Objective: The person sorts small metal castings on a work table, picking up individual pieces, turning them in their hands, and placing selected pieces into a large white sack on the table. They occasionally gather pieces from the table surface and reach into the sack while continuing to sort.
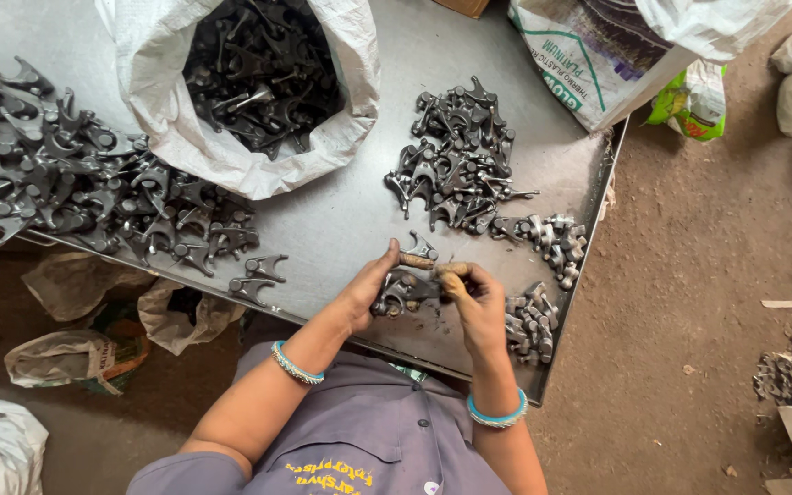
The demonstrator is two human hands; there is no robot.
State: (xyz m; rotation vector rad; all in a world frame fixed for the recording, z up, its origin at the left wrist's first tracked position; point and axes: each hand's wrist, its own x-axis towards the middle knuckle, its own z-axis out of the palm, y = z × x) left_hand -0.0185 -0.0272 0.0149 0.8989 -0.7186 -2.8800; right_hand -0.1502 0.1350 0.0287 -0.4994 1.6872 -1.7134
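Sack (176,119) stands at the table's (350,220) far side, parts inside it. A big heap (84,183) lies to its left, a smaller heap (458,156) to its right. Both hands (364,293) (477,307) meet at the near edge, a part (405,291) between them.

— What's on my desk (350,229) past the work?
— A white sack (231,137) of dark metal parts (258,64), a big heap (75,188) on my left and a smaller pile (456,151) ahead.
— And around it?
— Crumpled bags (66,353) lying on the dirt floor (689,302).
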